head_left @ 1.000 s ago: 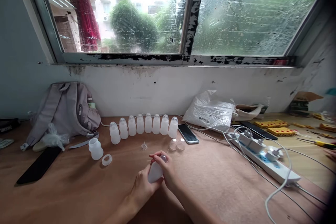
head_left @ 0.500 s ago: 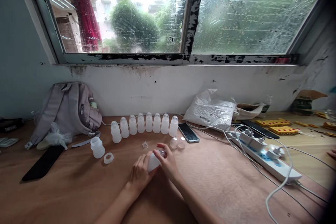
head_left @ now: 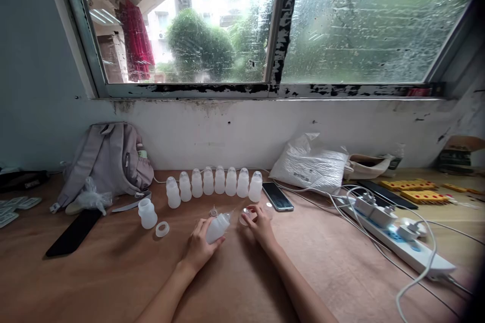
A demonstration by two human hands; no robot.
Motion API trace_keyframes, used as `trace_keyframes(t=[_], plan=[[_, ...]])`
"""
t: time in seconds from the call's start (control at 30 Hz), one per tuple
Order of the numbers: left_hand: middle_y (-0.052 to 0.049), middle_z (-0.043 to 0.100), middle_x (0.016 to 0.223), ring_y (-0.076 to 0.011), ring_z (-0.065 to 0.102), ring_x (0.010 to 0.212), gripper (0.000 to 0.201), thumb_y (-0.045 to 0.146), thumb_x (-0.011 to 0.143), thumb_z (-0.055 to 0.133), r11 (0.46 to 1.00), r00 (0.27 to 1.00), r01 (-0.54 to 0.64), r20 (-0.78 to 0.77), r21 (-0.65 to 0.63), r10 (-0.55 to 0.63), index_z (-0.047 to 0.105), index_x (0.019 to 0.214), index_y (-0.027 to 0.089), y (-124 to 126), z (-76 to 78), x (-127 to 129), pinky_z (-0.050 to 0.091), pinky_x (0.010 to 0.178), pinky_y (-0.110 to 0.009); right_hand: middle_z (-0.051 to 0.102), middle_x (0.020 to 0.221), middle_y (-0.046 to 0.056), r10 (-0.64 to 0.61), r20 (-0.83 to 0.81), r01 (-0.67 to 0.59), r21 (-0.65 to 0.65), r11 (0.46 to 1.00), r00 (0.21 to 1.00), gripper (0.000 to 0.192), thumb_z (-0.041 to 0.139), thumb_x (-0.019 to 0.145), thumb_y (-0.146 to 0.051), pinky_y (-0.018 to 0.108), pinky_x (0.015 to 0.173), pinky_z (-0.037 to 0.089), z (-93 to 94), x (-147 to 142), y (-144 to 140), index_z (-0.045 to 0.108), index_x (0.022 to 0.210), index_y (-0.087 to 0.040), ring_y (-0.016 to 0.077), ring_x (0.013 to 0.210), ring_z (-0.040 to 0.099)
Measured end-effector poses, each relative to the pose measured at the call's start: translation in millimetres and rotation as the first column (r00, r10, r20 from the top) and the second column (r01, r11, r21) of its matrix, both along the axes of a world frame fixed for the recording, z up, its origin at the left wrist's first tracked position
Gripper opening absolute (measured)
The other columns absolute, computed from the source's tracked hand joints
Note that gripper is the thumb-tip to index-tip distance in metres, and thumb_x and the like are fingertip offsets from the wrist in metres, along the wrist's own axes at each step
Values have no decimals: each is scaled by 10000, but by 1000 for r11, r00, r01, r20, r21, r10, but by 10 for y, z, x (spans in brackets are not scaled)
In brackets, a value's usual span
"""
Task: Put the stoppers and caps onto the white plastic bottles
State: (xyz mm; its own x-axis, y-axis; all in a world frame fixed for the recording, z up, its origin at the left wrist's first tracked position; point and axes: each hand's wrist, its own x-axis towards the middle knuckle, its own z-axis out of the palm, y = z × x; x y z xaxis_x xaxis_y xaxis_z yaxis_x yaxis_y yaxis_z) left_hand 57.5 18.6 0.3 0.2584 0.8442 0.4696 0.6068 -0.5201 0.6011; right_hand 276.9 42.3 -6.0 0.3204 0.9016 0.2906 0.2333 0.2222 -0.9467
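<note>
My left hand (head_left: 199, 245) grips a small translucent white bottle (head_left: 217, 226), tilted with its top pointing up and to the right. My right hand (head_left: 259, 223) rests on the table just right of it, fingertips on a clear dome cap (head_left: 246, 213). A second clear cap (head_left: 269, 207) lies beside that hand. Behind both hands stands a curved row of several capped bottles (head_left: 214, 182). An uncapped bottle (head_left: 147, 213), a white ring (head_left: 162, 229) and a small nipple piece (head_left: 213, 211) lie to the left.
A smartphone (head_left: 278, 196) lies right of the bottle row. A grey backpack (head_left: 109, 159), a black slab (head_left: 74, 232) and a white plastic bag (head_left: 308, 164) sit near the wall. A power strip (head_left: 401, 237) with plugs and cables is at the right, with yellow parts (head_left: 411, 189) behind it.
My right hand has left the bottle and moved right and forward onto the clear cap. The left hand stays closed on the bottle, now tilted. The camera has shifted slightly.
</note>
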Motion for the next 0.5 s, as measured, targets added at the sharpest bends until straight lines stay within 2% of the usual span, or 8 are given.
trace_keyframes(t=[0.07, 0.13, 0.23, 0.33, 0.5], plan=[[-46, 533, 969, -211, 553, 888, 444, 405, 708, 559, 1000, 1000, 18, 0, 1, -18, 481, 1112, 240, 1, 3, -12, 458, 751, -311, 567, 831, 42, 15, 103, -18, 31, 999, 995, 249, 669, 602, -372, 365, 648, 427, -15, -63, -16, 620, 794, -222, 158, 572, 502], [-43, 539, 971, -208, 560, 880, 464, 411, 697, 570, 1000, 1000, 28, -4, -10, -28, 483, 1121, 244, 5, -3, -24, 460, 746, -301, 584, 819, 46, 44, 96, -48, 47, 998, 994, 272, 646, 634, -380, 364, 668, 436, -13, -115, -31, 622, 849, -216, 180, 642, 537], [-43, 544, 970, -208, 566, 873, 487, 433, 691, 571, 999, 1000, 30, 5, -35, -29, 483, 1129, 239, 18, -13, -39, 461, 738, -295, 608, 931, 62, 95, -146, -83, 82, 993, 985, 347, 622, 666, -391, 376, 776, 433, 30, -178, -64, 593, 965, -215, 217, 868, 554], [-48, 541, 986, -209, 561, 894, 493, 428, 691, 575, 998, 999, 39, 15, -47, -39, 481, 1134, 231, 25, -9, -49, 453, 756, -293, 614, 991, 57, 199, -392, -173, 101, 980, 898, 401, 648, 645, -396, 371, 832, 427, 105, -228, -116, 583, 1002, -224, 215, 950, 541], [-42, 540, 988, -203, 562, 881, 491, 413, 692, 579, 998, 999, 39, -4, -46, -39, 477, 1143, 244, 7, 0, -58, 453, 758, -298, 624, 957, 43, 300, -538, -288, 108, 952, 788, 385, 693, 583, -396, 361, 849, 432, 213, -253, -169, 619, 928, -243, 222, 953, 552]])
